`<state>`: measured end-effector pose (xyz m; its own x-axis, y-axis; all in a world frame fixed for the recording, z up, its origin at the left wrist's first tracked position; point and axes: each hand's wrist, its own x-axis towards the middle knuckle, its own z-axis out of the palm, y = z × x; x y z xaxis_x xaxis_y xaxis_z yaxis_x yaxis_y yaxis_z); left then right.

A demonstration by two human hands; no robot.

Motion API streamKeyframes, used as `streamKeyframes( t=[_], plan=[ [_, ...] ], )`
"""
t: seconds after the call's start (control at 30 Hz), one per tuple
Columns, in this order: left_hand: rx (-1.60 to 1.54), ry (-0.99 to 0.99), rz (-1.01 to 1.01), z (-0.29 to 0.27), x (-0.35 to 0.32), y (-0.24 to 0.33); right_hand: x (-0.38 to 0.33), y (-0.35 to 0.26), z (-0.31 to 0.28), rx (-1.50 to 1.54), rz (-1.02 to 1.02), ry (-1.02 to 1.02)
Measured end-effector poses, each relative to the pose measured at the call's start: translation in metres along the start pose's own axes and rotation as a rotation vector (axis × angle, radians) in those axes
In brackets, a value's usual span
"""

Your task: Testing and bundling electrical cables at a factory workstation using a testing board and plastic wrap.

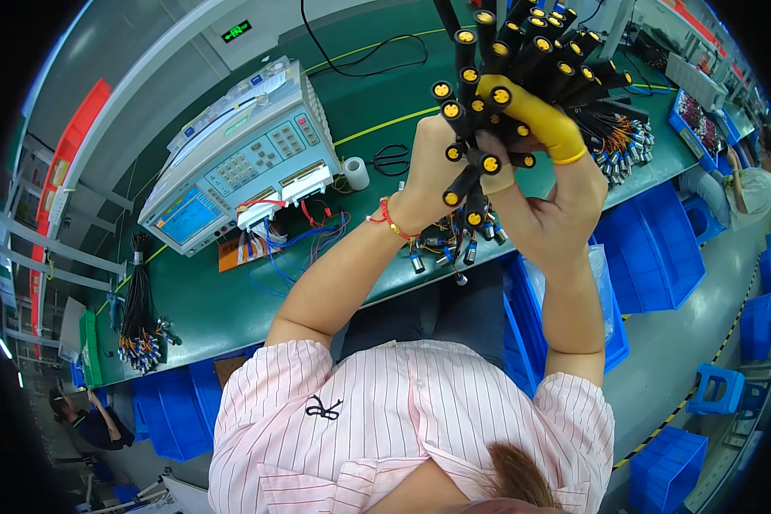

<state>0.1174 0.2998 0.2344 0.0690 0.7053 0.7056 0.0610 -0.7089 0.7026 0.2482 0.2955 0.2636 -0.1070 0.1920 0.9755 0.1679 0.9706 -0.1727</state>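
In front of me I hold up a thick bundle of black cable connectors [535, 60] with round yellow ends, fanned out toward me. My left hand [433, 163], with a red bracelet at its wrist, is closed round the bundle's left side; its fingertips are hidden behind the connectors. My right hand [544, 201] grips the bundle from the right, its index finger in a yellow finger cot [540, 120] bent over the connectors. Below the hands, silver plugs with blue rings [469, 251] hang or lie at the green table's near edge.
A light-blue test instrument [257, 158] stands left on the green table [360, 265], near a white roll [356, 174] and black scissors [391, 160]. Cable bundles lie at far left [139, 300] and right [621, 141]. Blue bins [651, 248] stand below. Other people are at both sides.
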Motion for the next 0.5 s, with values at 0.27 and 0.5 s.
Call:
streamKeyframes(
  t=[0.27, 0.5],
  plan=[
    [0.231, 0.041, -0.016, -0.001, -0.001, -0.014, -0.007, -0.001, 0.003, 0.013, 0.021, 0.083],
    [0.231, 0.038, 0.051, 0.001, 0.002, 0.006, 0.004, -0.005, -0.004, -0.132, -0.087, -0.045]
  ],
)
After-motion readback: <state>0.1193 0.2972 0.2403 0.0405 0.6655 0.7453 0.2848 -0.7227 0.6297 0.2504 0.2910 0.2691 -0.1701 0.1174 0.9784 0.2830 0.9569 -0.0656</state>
